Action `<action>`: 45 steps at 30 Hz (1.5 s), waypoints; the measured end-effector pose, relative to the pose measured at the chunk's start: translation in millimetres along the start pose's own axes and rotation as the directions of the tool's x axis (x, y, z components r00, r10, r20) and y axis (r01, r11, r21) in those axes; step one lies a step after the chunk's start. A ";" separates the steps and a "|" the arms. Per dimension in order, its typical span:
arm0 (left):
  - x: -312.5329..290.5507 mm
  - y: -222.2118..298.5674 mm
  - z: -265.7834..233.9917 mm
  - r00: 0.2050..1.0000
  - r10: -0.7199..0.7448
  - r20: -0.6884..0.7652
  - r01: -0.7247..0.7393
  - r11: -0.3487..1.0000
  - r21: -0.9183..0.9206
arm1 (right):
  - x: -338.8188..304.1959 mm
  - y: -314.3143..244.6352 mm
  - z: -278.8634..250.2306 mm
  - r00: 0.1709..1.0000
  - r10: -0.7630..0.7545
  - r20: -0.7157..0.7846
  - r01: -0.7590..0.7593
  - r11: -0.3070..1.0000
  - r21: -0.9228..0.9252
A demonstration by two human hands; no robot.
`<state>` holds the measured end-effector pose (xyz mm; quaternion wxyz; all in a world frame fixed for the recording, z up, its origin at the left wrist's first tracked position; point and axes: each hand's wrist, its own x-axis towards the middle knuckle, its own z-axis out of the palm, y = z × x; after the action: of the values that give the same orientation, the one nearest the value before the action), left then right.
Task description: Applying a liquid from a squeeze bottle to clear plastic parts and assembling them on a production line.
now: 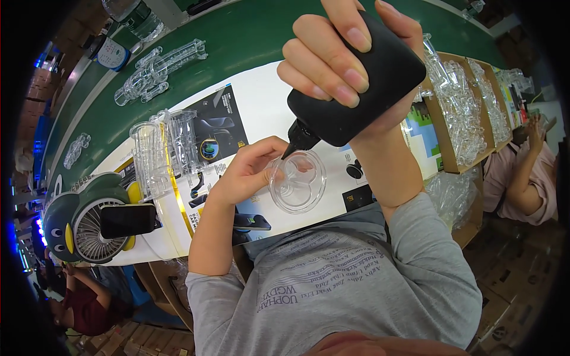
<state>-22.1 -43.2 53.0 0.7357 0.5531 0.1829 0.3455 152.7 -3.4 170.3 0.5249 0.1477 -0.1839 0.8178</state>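
Observation:
My right hand [329, 56] is wrapped round a black squeeze bottle [371, 89], tipped so that its narrow nozzle [300, 140] points down and to the left. Just below, my left hand [246, 173] grips a clear round plastic part [301, 203] by its left side, with rounded lobes inside its rim. The nozzle tip is at the upper left edge of this part; whether they touch I cannot tell. No liquid can be made out. Part of my left fingers shows blurred through the clear plastic.
Clear plastic tubular parts stand in a cluster [163, 151] at left, and more lie behind [157, 74]. A penguin-shaped fan [89, 225] with a phone [127, 221] is at far left. Cardboard trays [457, 110] of clear parts stand at right, near another person [525, 172].

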 end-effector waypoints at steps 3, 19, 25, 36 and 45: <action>-1.8 -9.4 -6.4 1.000 -0.007 0.005 0.007 0.998 0.058 | -1.2 3.8 1.7 1.000 0.016 -0.018 -0.015 1.000 0.025; 1.4 -11.5 -6.8 0.997 0.068 -0.029 -0.065 0.992 0.106 | -2.3 6.0 1.8 0.999 0.003 -0.047 -0.001 0.998 0.058; 2.7 -13.1 -5.3 0.989 0.106 -0.104 -0.097 0.992 0.081 | -2.2 3.3 2.3 0.999 -0.005 -0.048 0.008 0.999 0.046; 8.6 -9.2 -0.8 0.934 0.262 -0.242 -0.197 0.945 0.261 | -2.3 4.7 3.4 0.998 -0.050 -0.046 0.050 0.999 -0.001; 9.6 -12.6 -6.0 0.889 0.397 -0.230 -0.276 0.863 0.422 | -2.8 7.3 5.1 0.997 -0.057 -0.060 0.056 0.998 -0.011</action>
<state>-15.5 -34.1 40.3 0.5046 0.6467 0.2581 0.5104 147.4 -10.8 172.5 0.5538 0.1258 -0.1677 0.8058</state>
